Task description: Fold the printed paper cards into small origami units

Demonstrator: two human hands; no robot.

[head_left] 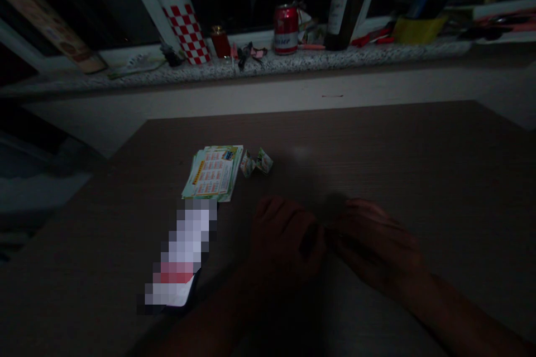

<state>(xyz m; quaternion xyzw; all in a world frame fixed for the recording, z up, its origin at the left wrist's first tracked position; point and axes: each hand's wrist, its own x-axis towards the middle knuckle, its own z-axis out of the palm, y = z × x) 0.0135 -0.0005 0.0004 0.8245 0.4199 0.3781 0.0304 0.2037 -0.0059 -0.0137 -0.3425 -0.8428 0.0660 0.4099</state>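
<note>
- A dim room, seen from above a brown wood-grain desk [419, 167]; the person's two bare hands lie low on it, near the front edge, both in deep shadow
- The left hand [285, 242] is curled with the knuckles up; the right hand [377, 248] comes in from the right, its forearm running off toward the lower right corner
- The fingertips of the two hands meet at the middle, drawn close together; it is too dark to tell whether they pinch anything between them
- Just beyond the left hand lie two small folded paper pieces [256, 163], green and white, side by side and touching; they are near the hands but apart from them
- Just left of those pieces sits a stack of printed sheets [213, 173], fanned slightly, with green borders and an orange-and-white grid on top
- A phone [182, 256] lies flat in front of the stack, to the left of the left hand, with its screen lit
- Behind the desk runs a speckled stone windowsill [377, 56]; on it stand a red can [286, 29], a dark bottle [343, 11] with a pale label, a tall white bottle [184, 22] with a red-and-white checked band, and a small red jar [220, 42]; a yellow object [419, 29] sits further right
</note>
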